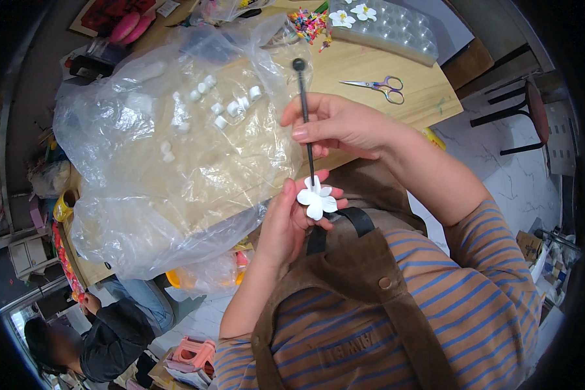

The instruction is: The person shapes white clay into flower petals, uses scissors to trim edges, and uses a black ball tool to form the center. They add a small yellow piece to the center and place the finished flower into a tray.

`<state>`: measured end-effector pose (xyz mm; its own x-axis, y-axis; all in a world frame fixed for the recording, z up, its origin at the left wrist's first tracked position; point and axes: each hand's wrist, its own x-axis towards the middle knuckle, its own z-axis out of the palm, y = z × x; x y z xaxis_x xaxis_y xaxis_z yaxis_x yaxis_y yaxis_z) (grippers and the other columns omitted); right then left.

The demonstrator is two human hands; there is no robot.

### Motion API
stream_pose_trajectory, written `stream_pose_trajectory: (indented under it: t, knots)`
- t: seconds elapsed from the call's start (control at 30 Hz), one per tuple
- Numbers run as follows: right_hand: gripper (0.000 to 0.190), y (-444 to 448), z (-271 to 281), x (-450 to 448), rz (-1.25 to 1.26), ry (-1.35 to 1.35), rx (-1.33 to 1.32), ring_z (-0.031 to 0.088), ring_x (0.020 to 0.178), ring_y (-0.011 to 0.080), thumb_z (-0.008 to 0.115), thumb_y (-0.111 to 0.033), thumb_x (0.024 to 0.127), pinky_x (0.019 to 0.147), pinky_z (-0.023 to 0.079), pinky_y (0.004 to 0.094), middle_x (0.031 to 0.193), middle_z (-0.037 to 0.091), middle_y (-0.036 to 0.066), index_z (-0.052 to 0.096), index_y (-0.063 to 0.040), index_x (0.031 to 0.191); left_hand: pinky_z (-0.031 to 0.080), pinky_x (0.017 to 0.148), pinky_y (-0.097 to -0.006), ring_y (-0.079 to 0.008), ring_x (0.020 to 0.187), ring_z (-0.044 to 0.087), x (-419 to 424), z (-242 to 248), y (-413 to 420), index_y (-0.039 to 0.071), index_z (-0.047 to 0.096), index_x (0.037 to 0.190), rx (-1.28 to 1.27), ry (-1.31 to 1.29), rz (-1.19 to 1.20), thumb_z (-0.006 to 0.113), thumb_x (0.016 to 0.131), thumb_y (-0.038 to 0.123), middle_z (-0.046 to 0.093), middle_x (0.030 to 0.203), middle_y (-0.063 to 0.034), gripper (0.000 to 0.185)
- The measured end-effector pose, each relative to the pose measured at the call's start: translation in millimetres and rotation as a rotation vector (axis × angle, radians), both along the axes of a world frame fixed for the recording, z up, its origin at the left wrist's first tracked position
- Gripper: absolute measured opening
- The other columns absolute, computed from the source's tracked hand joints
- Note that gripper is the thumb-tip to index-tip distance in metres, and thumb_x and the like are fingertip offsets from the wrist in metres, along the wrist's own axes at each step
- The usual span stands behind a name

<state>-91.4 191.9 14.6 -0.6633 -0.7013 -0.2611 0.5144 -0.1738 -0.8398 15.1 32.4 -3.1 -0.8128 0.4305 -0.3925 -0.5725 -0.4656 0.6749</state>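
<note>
My left hand (283, 229) holds a white five-petalled flower (315, 199), which rests on the fingers with its face up. It looks like modelling clay. Between the thumb and fingers of my right hand (329, 124) is a thin black ball-ended modelling tool (304, 100). Its round ball end points up and away from me. The lower tip meets the flower's upper petal, close to the centre. To the left, several small white clay pieces (232, 108) lie on a clear plastic sheet (185, 161) spread over the wooden table.
Small scissors (378, 87) lie on the table (409, 105) beyond my right hand. Behind them, a clear moulded tray (390, 36) bears finished white flowers (341, 19). Colourful thin pieces (307, 24) are heaped beside it. A person (117, 331) sits at the lower left; a stool (536, 117) stands right.
</note>
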Motion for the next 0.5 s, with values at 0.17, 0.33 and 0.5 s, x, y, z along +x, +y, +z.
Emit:
stream_pose_trajectory:
  t: [0.17,0.33,0.5]
  knots:
    - [0.02,13.7,-5.3,-1.4,0.139,-0.045,-0.032,0.055,0.066,0.0067,0.064,-0.012,0.079,0.058,0.044,0.0178,0.081,0.056,0.001,0.051,-0.005,0.093,0.054,0.065,-0.0273,-0.0267,0.095,0.06,-2.1,-1.3,1.8,-0.008,0.043,0.115,-0.008,-0.027,0.095,0.028,0.095,0.038,0.056,0.108,-0.0214,0.053]
    - [0.019,9.0,-16.0,-1.1,0.152,-0.025,0.054,0.054,0.063,0.007,0.065,-0.014,0.079,0.056,0.044,0.0181,0.077,0.057,0.002,0.051,-0.004,0.088,0.054,0.064,-0.0268,-0.0262,0.095,0.06,-1.8,0.0,2.5,-0.007,0.045,0.114,-0.006,-0.003,0.069,0.025,0.095,0.04,0.056,0.108,-0.0201,0.055]
    - [0.022,1.5,-26.9,2.3,0.137,0.032,0.116,0.053,0.061,0.0077,0.065,-0.019,0.079,0.055,0.043,0.0183,0.073,0.056,0.002,0.051,-0.003,0.087,0.055,0.062,-0.027,-0.0271,0.096,0.059,-2.4,0.8,-0.5,-0.006,0.046,0.114,-0.045,0.03,0.02,0.021,0.093,0.045,0.056,0.107,-0.0211,0.061]
